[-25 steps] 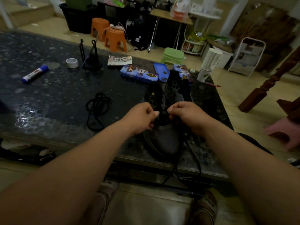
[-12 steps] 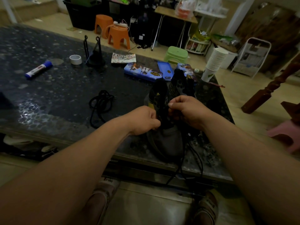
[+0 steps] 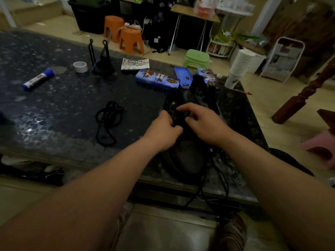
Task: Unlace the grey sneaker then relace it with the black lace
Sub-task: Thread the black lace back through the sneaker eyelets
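Note:
The grey sneaker (image 3: 186, 160) stands on the dark table (image 3: 72, 98) near its front edge, toe toward me, tongue up. My left hand (image 3: 163, 131) and my right hand (image 3: 203, 122) meet over the eyelets, fingers pinched on a black lace at the shoe's middle. Two lace ends (image 3: 221, 182) trail from the shoe over the table's front edge. A second black lace (image 3: 107, 120) lies coiled on the table, left of the shoe. The exact grip points are hidden by my fingers.
Blue tin boxes (image 3: 157, 79) lie behind the sneaker. A stack of paper cups (image 3: 238, 67) stands at the far right corner. A tape roll (image 3: 80, 67), a black stand (image 3: 101, 58) and a blue-capped marker (image 3: 38, 79) sit at the left. My feet are under the table edge.
Both hands have shifted slightly up the shoe toward the tongue and reworked their pinch on the lace. The sneaker and coiled lace stay in place.

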`<state>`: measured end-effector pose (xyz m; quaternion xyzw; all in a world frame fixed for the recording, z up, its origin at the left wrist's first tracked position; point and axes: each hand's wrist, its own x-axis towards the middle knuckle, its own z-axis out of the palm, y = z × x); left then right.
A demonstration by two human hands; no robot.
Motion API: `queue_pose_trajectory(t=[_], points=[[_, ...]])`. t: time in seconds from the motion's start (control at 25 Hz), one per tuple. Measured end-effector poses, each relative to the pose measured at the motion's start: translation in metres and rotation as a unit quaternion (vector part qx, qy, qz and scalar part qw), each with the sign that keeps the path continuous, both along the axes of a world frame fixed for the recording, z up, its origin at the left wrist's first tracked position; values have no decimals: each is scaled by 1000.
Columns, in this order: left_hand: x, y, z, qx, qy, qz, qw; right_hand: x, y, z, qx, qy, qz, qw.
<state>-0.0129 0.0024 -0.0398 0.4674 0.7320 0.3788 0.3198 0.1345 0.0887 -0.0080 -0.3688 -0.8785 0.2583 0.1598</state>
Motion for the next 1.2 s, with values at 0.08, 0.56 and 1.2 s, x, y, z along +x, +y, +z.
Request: queue_pose_trajectory(t=[0.08,0.56,1.2], points=[[-4,-3,-1,19,-19,-6,1000,-5,3,2,49,-74,15,996],[-1,3,-2,80,228,58,969,13,9,1,-119,18,-20,993],[-17,12,-9,87,-40,-17,995,15,5,-19,-130,125,-26,983]])
